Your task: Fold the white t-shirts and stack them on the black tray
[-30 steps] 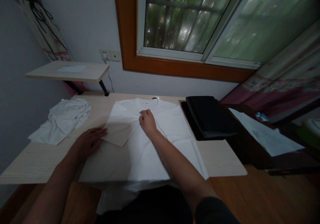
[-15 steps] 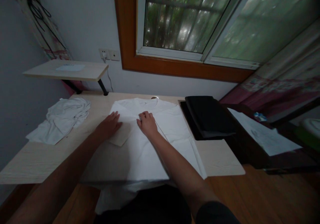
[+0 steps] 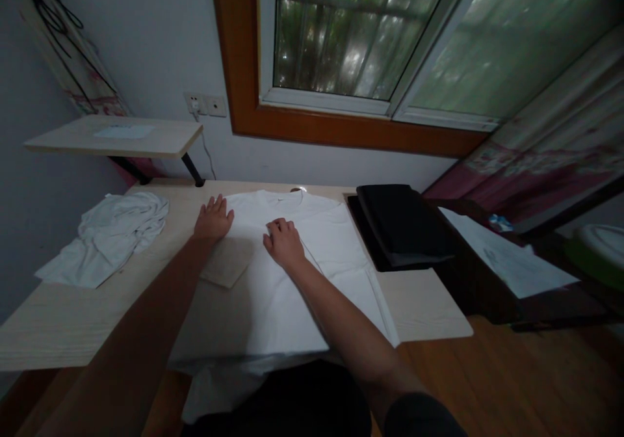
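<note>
A white T-shirt (image 3: 336, 242) lies spread on the table, collar toward the wall, its lower part hanging over the front edge. A beige pocket-shaped patch (image 3: 227, 264) sits on its left side. Flat on the shirt's upper left edge, just above the patch, rests my left hand (image 3: 213, 219), fingers stretched out. My right hand (image 3: 283, 242) is on the middle of the shirt below the collar, its fingers curled in. Something small may show at its fingertips, too small to make out.
A crumpled white cloth (image 3: 110, 235) lies on the left of the wooden table (image 3: 419, 300). Black folded items (image 3: 404, 222) are stacked at the right. A raised shelf (image 3: 107, 141) stands at the back left. Paper (image 3: 507, 255) lies on dark furniture to the right.
My left hand has slid up and away from the patch toward the shirt's shoulder, uncovering more of the patch. My right hand stays almost in place. The view has shifted slightly.
</note>
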`<action>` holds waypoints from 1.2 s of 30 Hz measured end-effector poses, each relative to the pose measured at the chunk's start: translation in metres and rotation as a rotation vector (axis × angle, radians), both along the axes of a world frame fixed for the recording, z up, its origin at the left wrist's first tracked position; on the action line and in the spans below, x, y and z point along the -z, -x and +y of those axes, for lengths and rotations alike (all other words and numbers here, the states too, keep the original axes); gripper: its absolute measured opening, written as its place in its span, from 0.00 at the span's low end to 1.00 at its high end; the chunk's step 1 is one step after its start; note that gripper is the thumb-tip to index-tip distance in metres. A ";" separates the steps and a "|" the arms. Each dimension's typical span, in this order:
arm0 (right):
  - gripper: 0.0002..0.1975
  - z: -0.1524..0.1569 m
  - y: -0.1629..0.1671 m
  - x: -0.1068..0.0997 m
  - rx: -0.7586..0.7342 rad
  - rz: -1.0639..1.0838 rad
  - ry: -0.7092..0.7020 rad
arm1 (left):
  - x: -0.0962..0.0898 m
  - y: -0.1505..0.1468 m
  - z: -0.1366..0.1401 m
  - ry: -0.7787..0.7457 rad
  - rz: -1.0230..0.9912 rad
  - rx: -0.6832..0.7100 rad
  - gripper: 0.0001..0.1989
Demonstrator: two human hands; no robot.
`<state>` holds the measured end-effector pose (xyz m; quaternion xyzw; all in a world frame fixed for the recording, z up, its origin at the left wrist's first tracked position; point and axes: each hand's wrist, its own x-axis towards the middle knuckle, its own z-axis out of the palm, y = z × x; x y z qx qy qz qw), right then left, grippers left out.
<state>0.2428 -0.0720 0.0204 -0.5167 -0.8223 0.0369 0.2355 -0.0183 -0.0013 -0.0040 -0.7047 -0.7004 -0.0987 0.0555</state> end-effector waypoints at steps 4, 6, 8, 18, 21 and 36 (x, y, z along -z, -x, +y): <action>0.15 0.000 -0.014 0.004 -0.138 0.187 0.037 | -0.003 -0.002 -0.005 -0.112 0.006 0.028 0.31; 0.15 -0.003 -0.025 0.004 -0.226 0.300 0.050 | -0.007 -0.004 -0.009 -0.202 0.016 0.059 0.27; 0.15 -0.009 -0.039 0.001 -0.271 0.394 0.037 | -0.013 -0.006 -0.014 -0.277 0.018 0.078 0.22; 0.15 -0.022 -0.154 -0.019 0.089 0.306 -0.030 | -0.021 -0.015 -0.028 -0.225 0.065 0.040 0.14; 0.17 -0.028 -0.179 -0.010 0.176 0.124 0.001 | -0.022 -0.021 -0.038 -0.177 0.046 0.047 0.16; 0.21 -0.060 -0.195 0.007 0.254 -0.129 -0.084 | -0.026 -0.012 -0.183 -0.109 0.047 0.057 0.24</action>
